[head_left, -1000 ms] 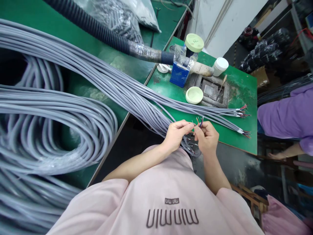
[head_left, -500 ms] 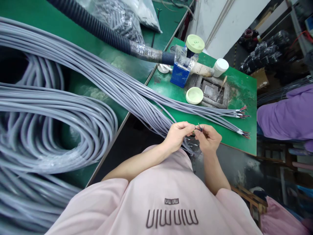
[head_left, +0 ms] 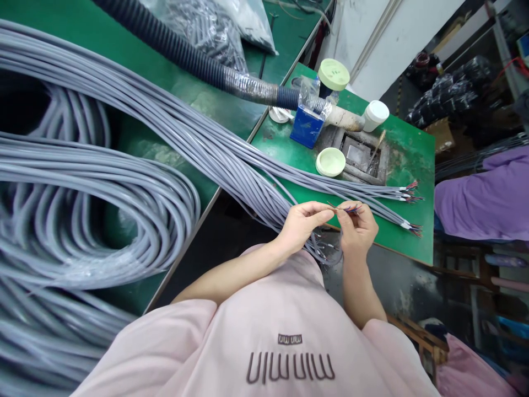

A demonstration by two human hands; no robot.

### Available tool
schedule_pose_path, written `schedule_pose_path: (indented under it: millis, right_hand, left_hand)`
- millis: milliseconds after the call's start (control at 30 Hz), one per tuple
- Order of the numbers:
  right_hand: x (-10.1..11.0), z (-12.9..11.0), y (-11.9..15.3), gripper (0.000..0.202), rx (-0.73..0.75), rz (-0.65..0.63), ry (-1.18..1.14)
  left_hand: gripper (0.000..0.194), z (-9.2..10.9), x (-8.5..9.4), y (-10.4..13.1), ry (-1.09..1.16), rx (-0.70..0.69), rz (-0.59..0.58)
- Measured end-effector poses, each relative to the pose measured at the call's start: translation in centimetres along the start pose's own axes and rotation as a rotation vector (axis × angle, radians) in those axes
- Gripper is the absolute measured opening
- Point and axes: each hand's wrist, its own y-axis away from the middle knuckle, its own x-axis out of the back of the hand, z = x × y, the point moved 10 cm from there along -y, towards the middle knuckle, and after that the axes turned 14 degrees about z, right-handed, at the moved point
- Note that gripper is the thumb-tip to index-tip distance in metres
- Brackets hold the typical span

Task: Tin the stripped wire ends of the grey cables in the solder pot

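- Plain grey cables (head_left: 237,165) sweep across a green table (head_left: 415,154) marked with brownish stains.
- Fine wires (head_left: 351,209) show blue and reddish strands.
- A dark ribbed hose (head_left: 165,41), banded in silver, meets a bright blue box (head_left: 306,129).
- One open tub (head_left: 330,162) is pale green; another tub (head_left: 376,113) is white.
- Dark lettering marks a pale pink shirt (head_left: 289,309); a co-worker's sleeve (head_left: 483,193) is purple.

Your pale pink fabric top (head_left: 273,309) is showing "min min" on a dark rectangle (head_left: 290,339) and "minmin" in large letters (head_left: 291,367).
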Motion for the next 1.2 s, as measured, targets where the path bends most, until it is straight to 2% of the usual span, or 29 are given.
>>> schedule_pose_path:
  millis: [233,367,433,533,633,700,900,1033,1200]
  right_hand:
    - [-0.1,0.5,-0.1,0.012,-0.018,-0.001,0.031]
    - [0.0,0.6,-1.6,0.014,0.002,0.015,0.112]
    - [-0.2,0.6,-3.0,0.014,0.008,-0.001,0.14]
    - [-1.5,0.6,-5.8,0.014,0.02,-0.086,0.179]
    - [-3.4,0.6,-8.9,0.014,0.069,-0.206,0.265]
    - [-4.8,0.9,-10.7,0.014,0.106,-0.276,0.336]
    - [-8.6,3.2,-14.2,0.014,0.139,-0.456,0.562]
    - [-10.3,4.3,-14.6,0.009,0.213,-0.562,0.807]
    - [-11.7,5.1,-14.2,0.006,0.268,-0.646,0.951]
  left_hand:
    - [0.02,-0.4,0.5,-0.4,-0.004,-0.008,0.041]
    - [0.026,0.5,0.4,-0.4,-0.082,-0.041,-0.005]
    - [0.027,2.5,0.8,-0.6,-0.185,-0.178,0.004]
    - [0.019,6.8,1.3,-0.5,-0.419,-0.548,0.045]
    - [0.014,8.9,1.6,-0.7,-0.625,-0.813,0.074]
    - [0.014,8.8,1.8,-1.2,-0.72,-0.902,0.067]
    - [0.019,6.2,1.4,-1.7,-1.008,-1.051,-0.045]
    - [0.019,5.8,1.5,-1.8,-0.994,-1.027,-0.069]
    - [0.019,5.8,1.2,-1.5,-1.03,-1.077,-0.084]
